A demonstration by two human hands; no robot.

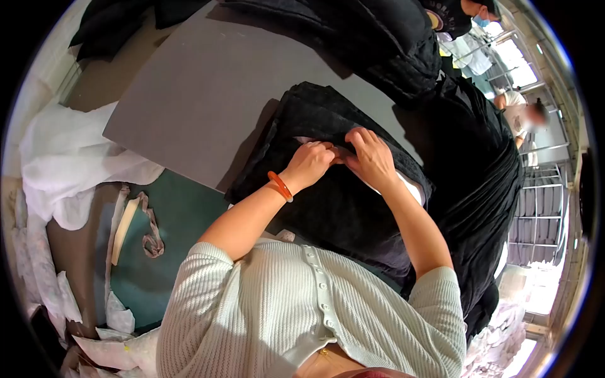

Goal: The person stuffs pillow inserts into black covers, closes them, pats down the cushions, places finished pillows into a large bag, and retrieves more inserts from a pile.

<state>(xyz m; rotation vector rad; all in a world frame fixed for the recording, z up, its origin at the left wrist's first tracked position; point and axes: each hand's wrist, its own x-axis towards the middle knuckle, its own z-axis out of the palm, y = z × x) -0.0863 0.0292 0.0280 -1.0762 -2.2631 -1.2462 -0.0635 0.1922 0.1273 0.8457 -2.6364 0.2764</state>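
A black, plush fabric cover (343, 211) lies in front of me, with a long opening across its middle. White material (409, 189) shows through the opening at its right end. My left hand (310, 162), below an orange bangle (280, 186), is closed with its fingertips pinching the edge of the opening. Close beside it, my right hand (373, 159) has its fingers bent over the upper edge of the fabric, thumb toward the left hand. What lies right between the fingertips is too small to make out.
Under the cover is a grey board (208, 94). Black fabric is heaped at the back (353, 31) and right (479, 157). White cloth (69, 157) hangs at left, near a fabric strip (151, 242) on a green surface. Two people (513, 116) are at the far right.
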